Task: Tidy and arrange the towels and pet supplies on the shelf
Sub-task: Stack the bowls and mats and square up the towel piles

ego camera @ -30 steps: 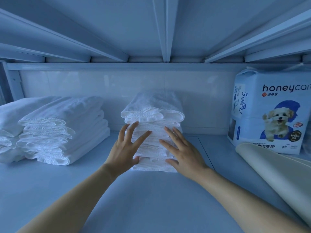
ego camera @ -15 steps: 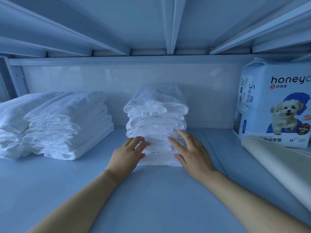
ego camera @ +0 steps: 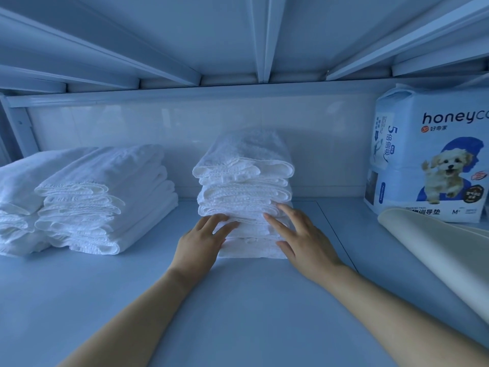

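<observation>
On the shelf (ego camera: 79, 300), left hand (ego camera: 199, 241) and right hand (ego camera: 304, 243), flat and unclenched, now press lower, squaring the middle towel stack (ego camera: 246, 186).

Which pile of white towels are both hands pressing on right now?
The tall middle pile: left hand and right hand rest on its front. The left pile and far-left pile lie untouched.

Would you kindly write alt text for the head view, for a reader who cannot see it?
A person's left hand and right hand press against the front of a stack of folded white towels on a shelf. Other towels lie to its left; a pack of dog training pads stands at the right, behind a pale curled mat.
</observation>
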The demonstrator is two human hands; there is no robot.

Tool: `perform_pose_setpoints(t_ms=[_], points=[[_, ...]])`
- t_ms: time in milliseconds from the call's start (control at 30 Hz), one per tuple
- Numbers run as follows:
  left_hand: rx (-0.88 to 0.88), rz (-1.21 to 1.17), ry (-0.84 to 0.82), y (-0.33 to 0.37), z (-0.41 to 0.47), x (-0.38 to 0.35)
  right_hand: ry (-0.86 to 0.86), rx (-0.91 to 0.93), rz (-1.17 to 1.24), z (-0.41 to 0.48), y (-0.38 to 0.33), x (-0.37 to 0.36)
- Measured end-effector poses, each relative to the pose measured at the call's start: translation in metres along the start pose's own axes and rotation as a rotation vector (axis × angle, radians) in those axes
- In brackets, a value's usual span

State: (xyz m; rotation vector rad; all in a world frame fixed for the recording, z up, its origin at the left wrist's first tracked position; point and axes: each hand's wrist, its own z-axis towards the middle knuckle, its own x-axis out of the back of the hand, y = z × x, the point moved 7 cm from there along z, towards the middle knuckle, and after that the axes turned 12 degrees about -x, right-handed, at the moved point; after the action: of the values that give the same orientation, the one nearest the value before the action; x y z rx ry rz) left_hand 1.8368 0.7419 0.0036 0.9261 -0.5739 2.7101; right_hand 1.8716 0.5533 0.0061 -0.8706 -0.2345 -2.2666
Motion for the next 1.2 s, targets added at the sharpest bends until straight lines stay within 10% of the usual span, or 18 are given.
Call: perform_pose_setpoints(t_ms=[300,1200], points=[[-0.01,-0.158,-0.223,-0.007,-0.01,-0.006,-0.147,-0.049,0.073,-0.008,0.004,0.004],[-0.001,-0.061,-0.061,0.005,0.014,-0.008,-0.289,-0.157,0.035,0.003,-0.001,-0.013]])
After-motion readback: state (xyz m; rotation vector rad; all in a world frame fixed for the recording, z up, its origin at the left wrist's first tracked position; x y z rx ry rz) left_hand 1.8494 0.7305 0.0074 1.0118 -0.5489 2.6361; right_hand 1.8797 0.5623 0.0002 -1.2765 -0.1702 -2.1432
